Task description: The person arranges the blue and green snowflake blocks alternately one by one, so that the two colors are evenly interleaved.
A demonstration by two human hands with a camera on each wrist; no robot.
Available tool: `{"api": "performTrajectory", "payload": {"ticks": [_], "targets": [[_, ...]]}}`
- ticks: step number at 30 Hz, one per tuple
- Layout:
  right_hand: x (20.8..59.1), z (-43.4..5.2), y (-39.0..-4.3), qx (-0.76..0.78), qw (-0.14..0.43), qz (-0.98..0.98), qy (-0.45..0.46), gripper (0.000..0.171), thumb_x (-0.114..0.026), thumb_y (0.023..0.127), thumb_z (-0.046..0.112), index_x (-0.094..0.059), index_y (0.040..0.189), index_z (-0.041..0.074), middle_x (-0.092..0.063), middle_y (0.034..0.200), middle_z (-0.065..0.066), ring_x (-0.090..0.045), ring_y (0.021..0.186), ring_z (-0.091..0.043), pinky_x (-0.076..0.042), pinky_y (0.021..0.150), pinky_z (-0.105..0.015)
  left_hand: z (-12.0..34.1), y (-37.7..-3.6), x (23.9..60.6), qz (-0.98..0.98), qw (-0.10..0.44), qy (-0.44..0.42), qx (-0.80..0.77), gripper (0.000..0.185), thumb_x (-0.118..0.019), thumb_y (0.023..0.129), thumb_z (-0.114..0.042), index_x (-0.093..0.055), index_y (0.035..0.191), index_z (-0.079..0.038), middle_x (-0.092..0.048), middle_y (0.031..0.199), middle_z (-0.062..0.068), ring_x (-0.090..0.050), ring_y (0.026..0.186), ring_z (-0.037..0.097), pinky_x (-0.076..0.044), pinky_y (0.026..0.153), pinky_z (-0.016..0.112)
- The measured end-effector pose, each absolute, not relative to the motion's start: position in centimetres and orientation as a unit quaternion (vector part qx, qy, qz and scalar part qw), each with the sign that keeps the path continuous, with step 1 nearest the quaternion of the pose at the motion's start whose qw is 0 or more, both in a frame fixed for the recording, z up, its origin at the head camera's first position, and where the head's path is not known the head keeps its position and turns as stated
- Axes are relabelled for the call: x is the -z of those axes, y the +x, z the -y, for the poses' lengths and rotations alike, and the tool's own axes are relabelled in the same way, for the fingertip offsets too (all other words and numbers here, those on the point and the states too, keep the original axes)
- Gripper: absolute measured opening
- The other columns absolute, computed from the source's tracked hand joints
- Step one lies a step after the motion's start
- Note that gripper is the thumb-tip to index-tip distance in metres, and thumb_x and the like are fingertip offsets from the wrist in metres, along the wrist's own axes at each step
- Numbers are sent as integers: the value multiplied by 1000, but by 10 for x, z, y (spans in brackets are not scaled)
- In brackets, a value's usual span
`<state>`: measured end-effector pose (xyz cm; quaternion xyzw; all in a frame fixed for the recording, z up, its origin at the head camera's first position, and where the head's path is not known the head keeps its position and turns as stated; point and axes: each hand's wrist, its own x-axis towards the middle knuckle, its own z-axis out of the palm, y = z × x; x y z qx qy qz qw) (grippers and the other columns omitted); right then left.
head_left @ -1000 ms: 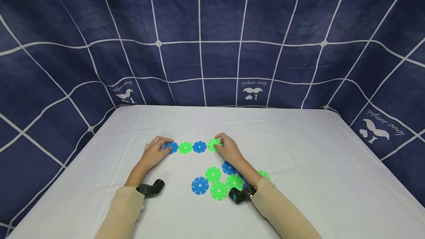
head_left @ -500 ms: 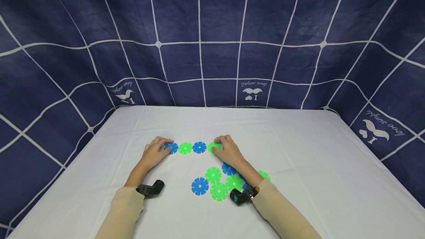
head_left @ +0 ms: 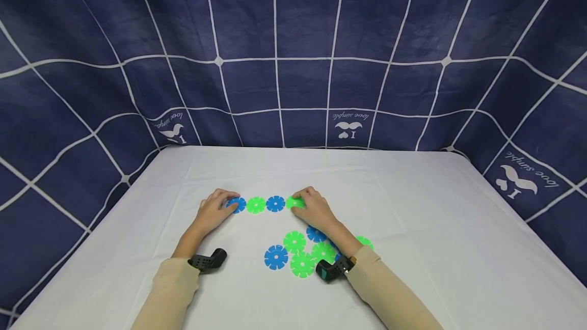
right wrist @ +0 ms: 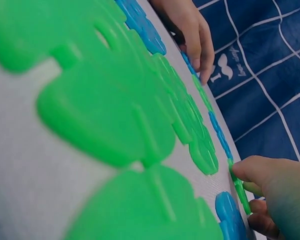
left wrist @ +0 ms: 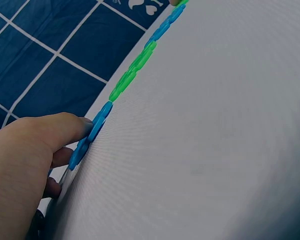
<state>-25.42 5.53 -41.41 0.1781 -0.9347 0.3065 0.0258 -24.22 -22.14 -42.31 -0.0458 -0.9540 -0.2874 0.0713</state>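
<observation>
Four-colour-free, a row of notched plastic discs lies flat across the table. At its left end my left hand (head_left: 213, 212) holds a blue notched disc (left wrist: 96, 127) by its edges, thumb on the near side. A green notched disc (head_left: 256, 205) and another blue one (head_left: 275, 203) lie in the middle of the row, untouched. At the right end my right hand (head_left: 315, 212) pinches a green notched disc (head_left: 294, 202) between thumb and fingers, close beside the blue one. My fingers hide part of both end discs.
Nearer me lies a loose group of blue discs (head_left: 276, 257) and green discs (head_left: 302, 265), partly under my right forearm. A green disc (head_left: 365, 241) shows beyond that arm. The white table (head_left: 137, 248) meets a dark blue gridded cloth (head_left: 302, 85) behind.
My right hand has lowered the green disc and shifted it slightly left, towards the blue one. My left hand stays where it was.
</observation>
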Motion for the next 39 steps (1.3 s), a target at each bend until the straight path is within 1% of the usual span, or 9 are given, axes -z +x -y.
{"api": "performTrajectory", "payload": {"ticks": [9,15,22,24,27,30,32,39], "targets": [[413,-56,-253,-297,25,938,177,36,-60,84,32,-60,114,13,-53,117,-9,-50,109,-26,-36,94,-44,221,-242,425,954,73,-43,287,34,-56,88,-29,-59,116,-11,-53,116,12,-47,111,31,-27,86,45],[396,-66,-247,-311,27,931,190,35,-59,85,33,-60,114,14,-53,118,-9,-49,110,-26,-36,93,-45,220,-243,426,954,70,-44,288,34,-56,88,-29,-59,116,-11,-52,117,12,-47,111,31,-27,85,43],[374,-85,-232,-327,30,923,202,33,-61,84,32,-59,115,19,-52,120,-3,-51,98,-19,-37,88,-42,221,-243,425,955,70,-46,284,34,-55,88,-29,-59,117,-11,-52,117,12,-47,112,31,-27,85,44],[372,-91,-227,-322,29,924,203,32,-61,85,32,-59,114,19,-52,120,-3,-51,100,-19,-37,89,-42,221,-243,424,955,70,-47,285,34,-55,88,-29,-59,117,-11,-52,117,12,-47,112,31,-27,86,45],[374,-100,-218,-308,35,926,214,31,-61,85,31,-60,113,18,-53,120,-3,-51,106,-20,-36,91,-43,221,-243,424,954,71,-47,286,34,-55,88,-29,-58,117,-11,-52,117,12,-47,112,31,-26,87,46],[381,-109,-210,-292,42,929,225,31,-62,84,30,-61,112,18,-54,117,-2,-51,108,-20,-37,90,-43,222,-243,424,954,72,-48,287,34,-55,88,-29,-59,116,-11,-52,117,12,-47,112,31,-26,87,46],[387,-113,-205,-281,45,932,226,30,-64,82,30,-62,110,18,-55,115,-1,-52,106,-20,-37,88,-42,222,-242,424,954,73,-50,287,34,-55,88,-29,-59,116,-11,-52,117,13,-47,112,32,-26,87,46],[405,-120,-199,-263,37,937,227,30,-65,81,30,-62,109,19,-56,112,-1,-52,109,-20,-38,87,-40,222,-243,424,955,71,-50,282,35,-55,88,-29,-58,117,-11,-52,118,13,-46,112,32,-27,85,45]]}}
